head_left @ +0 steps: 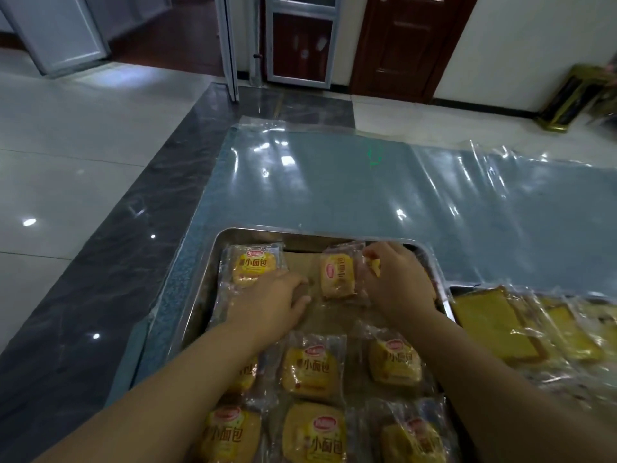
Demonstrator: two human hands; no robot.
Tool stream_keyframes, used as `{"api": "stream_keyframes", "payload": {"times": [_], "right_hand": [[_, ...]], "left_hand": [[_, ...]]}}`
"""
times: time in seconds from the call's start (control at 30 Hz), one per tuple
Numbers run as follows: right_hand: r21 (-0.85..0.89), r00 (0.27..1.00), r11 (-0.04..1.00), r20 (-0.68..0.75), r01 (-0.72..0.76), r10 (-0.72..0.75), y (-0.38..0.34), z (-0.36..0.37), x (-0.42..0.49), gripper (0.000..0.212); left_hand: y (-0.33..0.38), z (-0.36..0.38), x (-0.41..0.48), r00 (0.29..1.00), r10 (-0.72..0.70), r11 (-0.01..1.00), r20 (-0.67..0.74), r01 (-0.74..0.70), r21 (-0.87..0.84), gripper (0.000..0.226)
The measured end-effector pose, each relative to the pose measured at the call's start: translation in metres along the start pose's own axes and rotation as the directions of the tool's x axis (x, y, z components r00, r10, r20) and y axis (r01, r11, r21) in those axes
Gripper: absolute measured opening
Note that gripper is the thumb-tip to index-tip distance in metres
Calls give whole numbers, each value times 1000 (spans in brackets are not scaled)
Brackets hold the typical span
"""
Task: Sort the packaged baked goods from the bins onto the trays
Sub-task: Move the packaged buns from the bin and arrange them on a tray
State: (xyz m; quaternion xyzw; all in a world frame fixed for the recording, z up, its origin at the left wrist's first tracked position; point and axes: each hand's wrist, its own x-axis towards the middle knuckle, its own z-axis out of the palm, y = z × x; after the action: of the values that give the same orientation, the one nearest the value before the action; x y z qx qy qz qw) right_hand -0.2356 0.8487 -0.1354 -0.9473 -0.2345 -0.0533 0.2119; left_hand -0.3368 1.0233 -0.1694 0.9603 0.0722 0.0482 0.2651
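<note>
A metal tray [233,233] in front of me holds several small yellow breads in clear wrappers with red logos. My left hand [270,304] lies palm down on a wrapped bread at the tray's left, fingers curled over it. My right hand [397,282] reaches to the tray's far right corner and pinches a wrapped bread [374,264] mostly hidden under it. Between the hands lies a sideways wrapped bread [337,275]. Another wrapped bread [255,264] sits at the far left corner. More breads [312,365] fill the near rows.
A second tray [494,315] at the right carries flat yellow cake slices in clear wrappers. Both trays stand on a blue-grey table under a clear plastic sheet [367,182]. Tiled floor lies to the left, with doors at the back.
</note>
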Motion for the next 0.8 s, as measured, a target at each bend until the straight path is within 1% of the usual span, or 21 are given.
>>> {"api": "stream_keyframes", "payload": {"times": [0.1,0.17,0.23,0.3,0.4,0.43,0.5,0.57,0.63,0.7,0.8], "right_hand": [[-27,995,995,13,-94,95,16,-8,1,32],[1,976,979,84,-202,201,23,-9,2,39],[33,948,960,167,-279,270,27,-9,2,40],[25,942,964,220,-265,253,29,-9,1,37],[-3,950,976,227,-219,214,31,-9,2,31],[9,944,970,232,-244,235,32,-9,3,35],[78,922,943,249,-323,295,34,-9,5,50],[149,913,928,287,-343,291,35,-10,7,67],[181,902,922,338,-344,270,36,-11,8,74],[158,890,926,371,-342,265,36,-11,10,65],[157,887,922,369,-355,278,35,-13,10,41]], "left_hand": [[20,19,16,994,-101,995,47,100,29,43],[29,30,26,977,-189,982,96,189,14,51],[36,38,35,960,-254,966,118,257,-10,54],[41,44,41,950,-291,955,111,295,-25,52],[48,48,47,941,-328,943,82,331,-36,47],[49,50,48,936,-344,934,78,349,-76,47],[50,51,48,925,-372,903,73,379,-201,50],[49,51,45,927,-372,881,57,372,-293,54],[45,47,43,938,-346,880,33,337,-336,55],[41,39,40,948,-319,884,13,303,-355,55],[34,22,36,957,-289,898,2,272,-345,60]]}}
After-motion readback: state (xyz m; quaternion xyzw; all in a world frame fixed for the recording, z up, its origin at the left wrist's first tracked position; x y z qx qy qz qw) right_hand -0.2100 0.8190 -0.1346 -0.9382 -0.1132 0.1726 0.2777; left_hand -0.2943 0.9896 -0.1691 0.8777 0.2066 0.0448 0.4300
